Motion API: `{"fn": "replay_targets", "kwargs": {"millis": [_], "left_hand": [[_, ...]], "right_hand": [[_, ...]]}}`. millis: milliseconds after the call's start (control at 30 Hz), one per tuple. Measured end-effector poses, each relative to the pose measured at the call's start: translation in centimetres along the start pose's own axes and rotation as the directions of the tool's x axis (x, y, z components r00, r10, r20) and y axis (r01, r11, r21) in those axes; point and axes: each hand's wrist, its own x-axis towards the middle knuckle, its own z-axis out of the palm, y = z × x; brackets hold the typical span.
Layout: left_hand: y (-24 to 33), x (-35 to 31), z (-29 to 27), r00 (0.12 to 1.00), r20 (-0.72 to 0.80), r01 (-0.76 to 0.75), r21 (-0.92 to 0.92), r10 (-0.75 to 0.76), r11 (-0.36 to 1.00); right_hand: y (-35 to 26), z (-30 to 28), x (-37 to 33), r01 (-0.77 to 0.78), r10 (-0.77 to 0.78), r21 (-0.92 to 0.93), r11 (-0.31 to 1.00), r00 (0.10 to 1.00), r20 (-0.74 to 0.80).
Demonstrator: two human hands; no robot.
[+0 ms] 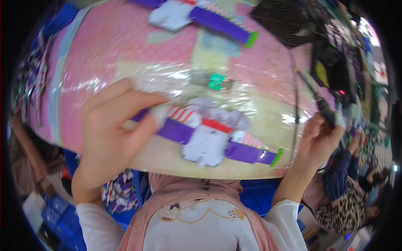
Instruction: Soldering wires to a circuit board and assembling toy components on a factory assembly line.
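Observation:
A toy spacecraft piece with a white body (205,144) and purple wings lies on the work surface in front of me; a red-and-white striped part and a bright green tip show on it. My left hand (113,121) is over its left wing, thumb and index finger nearly together, a white cover on the thumb. Whatever sits between those fingertips is too blurred to name. In my right hand (320,138) is a soldering iron (320,100), raised at the right with its tip pointing up and away. Beyond the piece lies a small green part (217,82), blurred.
A second purple-winged piece (220,26) lies at the far side. At the far right stand a black fan-like unit (280,21) and a black box (331,75) with a red light. Blue bins (255,196) sit below the table's near edge. Another person (339,180) is at the right.

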Motion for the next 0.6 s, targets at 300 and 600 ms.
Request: {"fn": "replay_targets", "kwargs": {"millis": [300, 600], "left_hand": [[1.1, 3.9, 3.2, 0.974, 0.222, 0.018, 0.09, -0.038, 0.996], [0.7, 5.1, 6.0, 0.927, 0.23, -0.344, 0.198, 0.297, 0.918]], "right_hand": [[-4.1, -3.4, 14.7, 0.453, -0.514, -0.576, 0.68, 0.855, 0.066], [-2.5, -0.9, 13.3, 0.502, -0.541, -0.48, 0.72, 0.839, 0.067]]}}
